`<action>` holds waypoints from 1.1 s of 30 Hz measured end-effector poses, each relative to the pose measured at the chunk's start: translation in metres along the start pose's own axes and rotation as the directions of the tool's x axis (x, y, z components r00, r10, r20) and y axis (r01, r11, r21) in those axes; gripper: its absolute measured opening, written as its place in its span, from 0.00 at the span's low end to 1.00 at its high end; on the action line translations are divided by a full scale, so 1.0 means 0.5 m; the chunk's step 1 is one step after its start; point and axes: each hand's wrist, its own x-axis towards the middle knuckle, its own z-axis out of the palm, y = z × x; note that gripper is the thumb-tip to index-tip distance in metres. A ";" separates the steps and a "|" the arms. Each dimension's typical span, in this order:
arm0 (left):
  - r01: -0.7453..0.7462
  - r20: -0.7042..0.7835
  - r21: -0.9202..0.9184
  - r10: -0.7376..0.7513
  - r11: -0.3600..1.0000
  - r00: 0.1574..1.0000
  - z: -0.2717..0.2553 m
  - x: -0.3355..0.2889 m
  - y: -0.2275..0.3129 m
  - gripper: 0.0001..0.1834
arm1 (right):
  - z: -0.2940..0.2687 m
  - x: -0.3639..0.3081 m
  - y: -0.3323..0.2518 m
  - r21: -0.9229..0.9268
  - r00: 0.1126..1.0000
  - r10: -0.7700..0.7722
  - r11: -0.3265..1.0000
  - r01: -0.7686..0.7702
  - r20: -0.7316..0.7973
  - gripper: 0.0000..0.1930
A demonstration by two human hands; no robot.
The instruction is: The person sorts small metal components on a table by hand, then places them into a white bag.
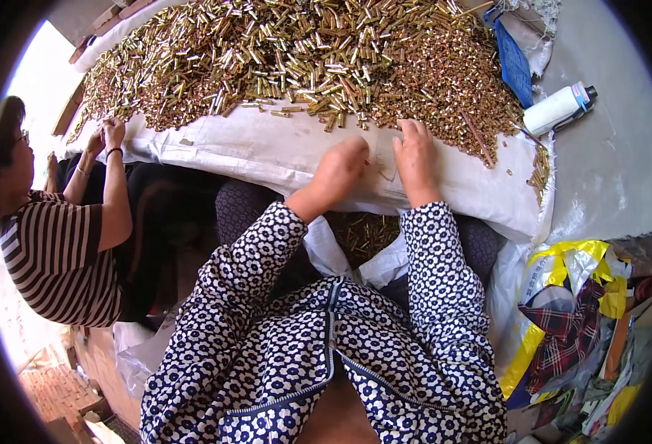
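Observation:
A heap of short brass-coloured metal tubes (pixel 340 70) lies on a pale cloth-covered table (pixel 267 148). Smaller coppery nut-like pieces (pixel 451 81) are heaped at its right side. My left hand (pixel 339 172) is over the near part of the cloth, its fingers curled closed; whatever they hold is too small to name. Just to its right, my right hand (pixel 417 155) reaches to the near edge of the small pieces, thumb apart from the fingers, which point forward. Below my hands, between my knees, an open white sack (pixel 326 248) contains more metal pieces (pixel 366 233).
At the left sits another person (pixel 59 251) in a striped top, hands together at the heap's edge. A white bottle (pixel 559 109) and a blue plastic piece (pixel 513 63) are right of the heap. Bags and cloths (pixel 570 318) are piled at the lower right.

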 end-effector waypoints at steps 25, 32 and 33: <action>0.100 -0.030 0.226 -0.096 0.969 0.995 -0.089 0.020 -0.074 0.14 | -0.021 -0.026 -0.019 0.052 0.995 -0.011 0.999 0.007 0.096 0.06; 0.468 0.193 -0.601 -0.450 0.649 0.872 -0.102 -0.001 -0.029 0.04 | -0.032 -0.055 -0.056 0.549 0.929 0.278 0.750 -0.370 0.246 0.05; 0.500 0.213 -0.638 -0.490 0.585 0.845 -0.099 -0.003 -0.017 0.03 | -0.029 -0.060 -0.061 0.691 0.902 0.289 0.579 -0.432 0.321 0.05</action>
